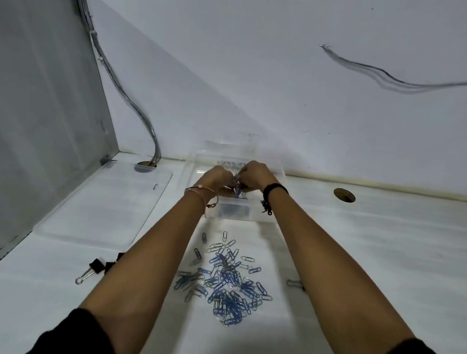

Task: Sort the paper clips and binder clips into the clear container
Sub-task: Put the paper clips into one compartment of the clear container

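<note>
Single head-worn wide-angle view, looking forward and down along both forearms, facing the wall behind the white desk (387, 241), sitting close above the desk, tilting slightly sideways.

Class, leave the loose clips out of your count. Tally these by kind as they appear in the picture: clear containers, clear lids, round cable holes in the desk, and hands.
Clear container: 1
Clear lid: 1
Cable holes: 2, one on the left, one on the right
Hands: 2, left hand and right hand, both pinching a clump of paper clips
Total: 6
</note>
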